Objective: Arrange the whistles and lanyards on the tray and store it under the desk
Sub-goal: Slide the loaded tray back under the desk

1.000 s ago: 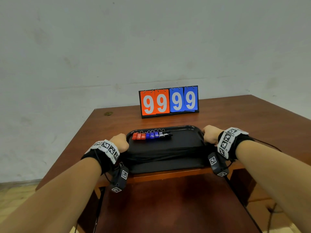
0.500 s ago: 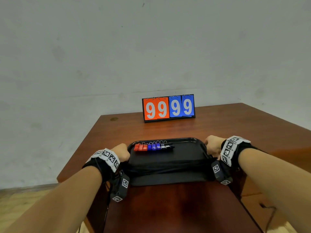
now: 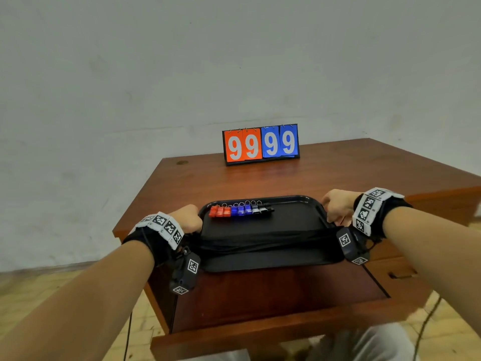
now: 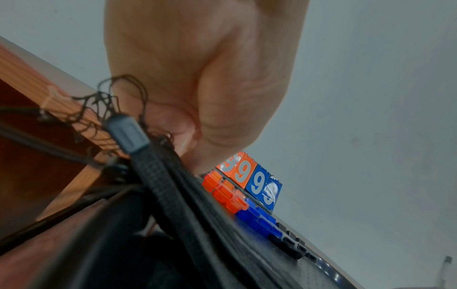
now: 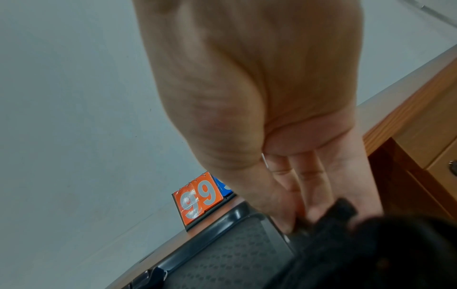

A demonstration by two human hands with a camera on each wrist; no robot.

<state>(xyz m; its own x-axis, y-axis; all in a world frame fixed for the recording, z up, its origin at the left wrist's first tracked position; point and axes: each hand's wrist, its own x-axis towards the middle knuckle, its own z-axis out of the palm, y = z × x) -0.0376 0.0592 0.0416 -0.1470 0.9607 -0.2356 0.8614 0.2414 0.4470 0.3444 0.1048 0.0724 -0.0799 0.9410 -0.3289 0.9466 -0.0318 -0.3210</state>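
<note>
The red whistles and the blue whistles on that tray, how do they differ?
The red whistles sit at the left end of the row, nearest the left hand; the blue whistles come next, toward the middle. Red looks orange-tinted and translucent in the left wrist view; blue looks deeper. Both lie side by side on the black tray, rings pointing away.

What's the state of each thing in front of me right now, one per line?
tray: held at both side rims, above the desk's pulled-out shelf
whistles: lined in a row on the tray
lanyards: stretched across the tray
left hand: gripping left rim
right hand: gripping right rim
scoreboard: upright, reads 99 99
</note>
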